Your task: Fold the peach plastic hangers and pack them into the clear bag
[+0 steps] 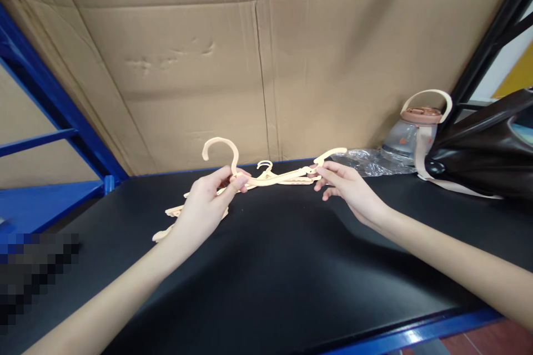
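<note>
Between my two hands a cream plastic clothes hanger (270, 179) is held up over the black tabletop (283, 266). My left hand (210, 197) pinches it beside its curved hook (222, 144). At the other end, the thumb and forefinger of my right hand (347, 186) close on the hanger near a slim arm that points right; the other fingers hang loosely bent. Behind it, near the cardboard wall, lies another cream hanger with a small hook (265, 165). More cream hanger parts (162, 233) lie under and beside my left hand, which partly hides them.
A clear water bottle (410, 133) with a pinkish lid and a strap stands at the back right. Crumpled clear plastic (366, 161) and a shiny dark bag (483, 150) are near it. Cardboard (187, 77) walls off the back; a blue frame (54, 89) rises at the left.
</note>
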Demonstrator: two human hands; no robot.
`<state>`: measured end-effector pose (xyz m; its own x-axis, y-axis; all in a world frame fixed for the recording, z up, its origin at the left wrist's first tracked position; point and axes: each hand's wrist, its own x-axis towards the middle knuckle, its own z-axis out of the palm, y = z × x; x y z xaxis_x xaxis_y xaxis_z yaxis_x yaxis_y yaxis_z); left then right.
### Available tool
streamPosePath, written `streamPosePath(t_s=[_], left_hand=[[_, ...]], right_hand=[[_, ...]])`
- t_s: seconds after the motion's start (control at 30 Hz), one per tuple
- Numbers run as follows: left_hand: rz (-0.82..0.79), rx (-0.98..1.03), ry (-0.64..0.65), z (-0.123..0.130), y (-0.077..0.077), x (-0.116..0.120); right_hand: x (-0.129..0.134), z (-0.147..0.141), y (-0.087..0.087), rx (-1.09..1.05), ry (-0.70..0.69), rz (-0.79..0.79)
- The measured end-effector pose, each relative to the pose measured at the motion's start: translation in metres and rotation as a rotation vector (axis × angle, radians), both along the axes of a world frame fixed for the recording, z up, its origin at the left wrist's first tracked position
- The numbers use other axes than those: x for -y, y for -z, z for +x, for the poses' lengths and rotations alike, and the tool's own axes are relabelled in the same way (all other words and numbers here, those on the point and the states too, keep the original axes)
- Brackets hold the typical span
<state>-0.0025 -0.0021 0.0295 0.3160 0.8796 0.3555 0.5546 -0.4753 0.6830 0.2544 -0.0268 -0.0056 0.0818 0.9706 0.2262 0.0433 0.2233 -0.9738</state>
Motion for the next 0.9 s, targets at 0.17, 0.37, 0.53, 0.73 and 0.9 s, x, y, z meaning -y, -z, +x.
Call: streamPosePath(t_s=[0.17,0.37,0.53,0.73,0.9], left_hand=[[0.099,-0.067,0.103,-0.001,0.003,-0.002],[0.107,-0.157,0.114,0.002,0.002,0.003],[0.084,-0.170,0.116,0.004,0.003,0.006],[0.109,-0.157,0.124,0.005,0.005,0.006],[0.088,-0.123,0.119,0.006,0.005,0.009]], right_hand=[[-0.001,0.002,0.002,0.103,0.023,0.163],[0.005,0.000,0.000,0.336,0.096,0.306],[0.011,-0.003,-0.002,0.580,0.054,0.445],[0.012,-0.004,0.000,0.744,0.039,0.576],[0.012,-0.004,0.001,0.836,0.017,0.639]])
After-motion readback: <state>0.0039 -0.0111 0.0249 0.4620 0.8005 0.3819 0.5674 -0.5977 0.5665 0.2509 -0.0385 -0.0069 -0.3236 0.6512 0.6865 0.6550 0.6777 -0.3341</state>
